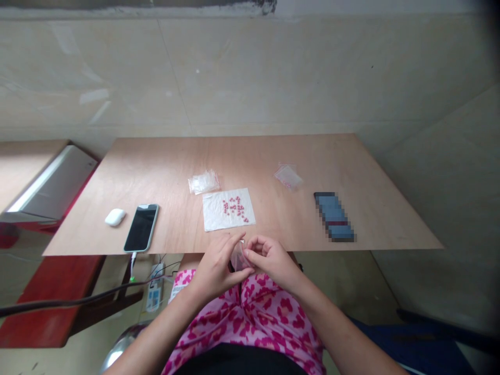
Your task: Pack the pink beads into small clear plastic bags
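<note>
A small clear plastic bag [237,258] is held just off the table's near edge, above my lap. My left hand [220,264] grips it between curved fingers and thumb. On its other side, my right hand [270,259] has thumb and fingers pinched at the bag's edge; whether a tiny item is also in that pinch is hidden. Just beyond the hands lies a white paper sheet [213,216] with many small pinkish-red beads [234,206] scattered on it.
A pile of clear bags [204,182] lies behind the sheet, and more bags [288,177], with some red in them, lie right of it. A white earbud case [115,217] and a cabled phone [141,228] rest left; another phone [335,217] is right. A wall stands behind the table [281,221].
</note>
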Motion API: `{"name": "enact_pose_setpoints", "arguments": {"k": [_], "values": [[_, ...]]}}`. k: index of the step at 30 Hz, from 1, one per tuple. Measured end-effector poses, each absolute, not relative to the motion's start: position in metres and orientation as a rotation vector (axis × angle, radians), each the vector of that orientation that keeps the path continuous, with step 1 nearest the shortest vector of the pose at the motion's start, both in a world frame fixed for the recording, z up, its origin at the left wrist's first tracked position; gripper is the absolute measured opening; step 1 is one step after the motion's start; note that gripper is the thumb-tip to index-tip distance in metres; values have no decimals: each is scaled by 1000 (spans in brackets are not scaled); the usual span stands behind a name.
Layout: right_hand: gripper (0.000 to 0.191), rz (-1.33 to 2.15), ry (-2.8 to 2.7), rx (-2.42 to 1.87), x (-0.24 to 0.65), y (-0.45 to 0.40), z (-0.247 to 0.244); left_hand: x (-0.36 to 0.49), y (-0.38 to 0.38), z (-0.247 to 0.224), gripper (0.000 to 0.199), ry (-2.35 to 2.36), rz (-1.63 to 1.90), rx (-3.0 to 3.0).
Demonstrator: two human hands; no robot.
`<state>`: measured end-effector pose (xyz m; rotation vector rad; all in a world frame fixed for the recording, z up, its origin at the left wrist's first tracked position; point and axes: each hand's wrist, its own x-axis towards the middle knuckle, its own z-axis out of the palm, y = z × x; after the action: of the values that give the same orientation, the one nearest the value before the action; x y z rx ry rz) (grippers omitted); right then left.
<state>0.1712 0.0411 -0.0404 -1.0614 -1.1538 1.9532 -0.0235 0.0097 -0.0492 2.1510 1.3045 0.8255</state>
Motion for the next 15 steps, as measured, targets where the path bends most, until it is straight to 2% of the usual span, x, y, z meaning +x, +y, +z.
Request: {"name": "enact_pose_setpoints", "arguments": {"k": [4, 10, 15], "values": [[36, 1925, -1199, -1041, 173, 40, -37, -23, 12, -46, 75, 1308, 822, 2178], [9, 1725, -1488, -1049, 179, 41, -32, -23, 14, -40, 70, 1323, 767, 2175], [21, 1548, -1676, -1089, 181, 42, -29, -23, 14, -39, 68, 1337, 767, 2131]]}}
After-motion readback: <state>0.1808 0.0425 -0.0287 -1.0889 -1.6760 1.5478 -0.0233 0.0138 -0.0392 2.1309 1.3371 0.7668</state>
